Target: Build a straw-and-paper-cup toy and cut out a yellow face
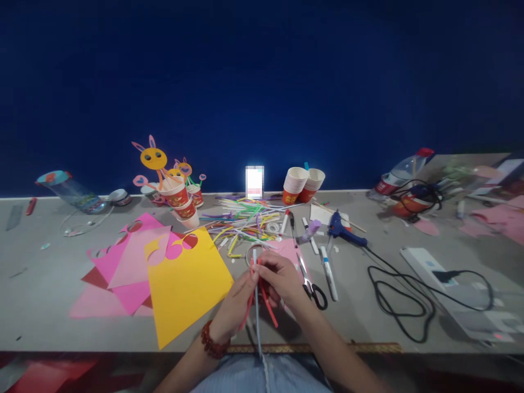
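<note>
My left hand and my right hand meet over the front middle of the table, thumbs and fingertips pinched together. Between them is a small bunch of straws: a pale grey-white straw points down toward my lap, and red straws splay out to either side. The tops come together at my fingertips; how they are joined there is hidden. To the right of my right hand lie black-handled scissors. A pile of coloured straws spreads beyond my hands.
Yellow paper and pink sheets lie left. Paper cups with a rabbit-face figure stand behind. Stacked cups, a blue glue gun with looped cable, a marker and a power strip are right.
</note>
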The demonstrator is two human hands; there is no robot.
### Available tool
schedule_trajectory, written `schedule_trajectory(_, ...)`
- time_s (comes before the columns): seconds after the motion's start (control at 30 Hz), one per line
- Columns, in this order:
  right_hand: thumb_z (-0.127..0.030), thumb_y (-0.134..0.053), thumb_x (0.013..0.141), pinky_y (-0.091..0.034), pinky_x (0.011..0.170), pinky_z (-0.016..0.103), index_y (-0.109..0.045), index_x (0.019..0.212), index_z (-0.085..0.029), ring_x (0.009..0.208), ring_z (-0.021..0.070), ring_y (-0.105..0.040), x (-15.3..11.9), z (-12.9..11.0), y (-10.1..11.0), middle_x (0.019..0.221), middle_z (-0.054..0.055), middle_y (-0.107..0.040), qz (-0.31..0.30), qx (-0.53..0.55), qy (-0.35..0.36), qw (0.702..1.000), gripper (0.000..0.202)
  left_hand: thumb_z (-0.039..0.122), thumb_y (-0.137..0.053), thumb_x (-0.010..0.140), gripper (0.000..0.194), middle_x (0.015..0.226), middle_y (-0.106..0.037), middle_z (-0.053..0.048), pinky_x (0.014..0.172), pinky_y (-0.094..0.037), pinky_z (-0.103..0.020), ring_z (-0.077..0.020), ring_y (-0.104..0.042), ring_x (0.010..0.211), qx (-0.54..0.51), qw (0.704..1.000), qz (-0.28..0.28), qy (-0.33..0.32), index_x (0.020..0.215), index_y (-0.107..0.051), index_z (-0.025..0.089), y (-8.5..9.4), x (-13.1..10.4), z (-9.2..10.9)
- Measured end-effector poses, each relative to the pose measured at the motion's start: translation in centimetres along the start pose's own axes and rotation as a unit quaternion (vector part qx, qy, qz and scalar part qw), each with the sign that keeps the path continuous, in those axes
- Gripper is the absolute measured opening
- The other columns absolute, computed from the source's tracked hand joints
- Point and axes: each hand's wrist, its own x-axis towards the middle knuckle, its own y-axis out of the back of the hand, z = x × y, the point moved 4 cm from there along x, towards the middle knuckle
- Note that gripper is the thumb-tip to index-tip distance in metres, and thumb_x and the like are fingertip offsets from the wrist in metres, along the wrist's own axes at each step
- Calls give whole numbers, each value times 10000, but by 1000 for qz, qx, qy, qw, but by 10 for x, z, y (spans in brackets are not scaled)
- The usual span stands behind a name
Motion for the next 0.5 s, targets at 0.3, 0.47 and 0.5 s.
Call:
schedule_trajectory(0.3,-490,-723,811,-284,197,159,-648,666,-143,255,-6,-392,-6,0,-6,810,-6,-596,-44,108,-42,992,384,463,-517,957,358,845,-759,-87,816,-574,-351,-229,-716,783,28,1000,5,-13,900,-701,161,9,-3,-2)
schedule_trajectory(0.47,-488,-732,812,-307,209,154,-717,764,-137,258,-4,-408,-9,-2,-7,829,15,-637,-58,121,-56,989,355,490,-528,944,378,812,-768,-86,797,-581,-345,-240,-722,809,33,999,12,-21,889,-727,172,9,-5,-1)
schedule_trajectory(0.5,-490,-737,808,-319,213,155,-724,779,-135,251,0,-396,-10,-2,-8,765,2,-629,-64,133,-66,987,357,499,-525,942,388,800,-768,-87,776,-586,-350,-245,-725,800,25,999,7,-24,908,-727,170,8,-5,0)
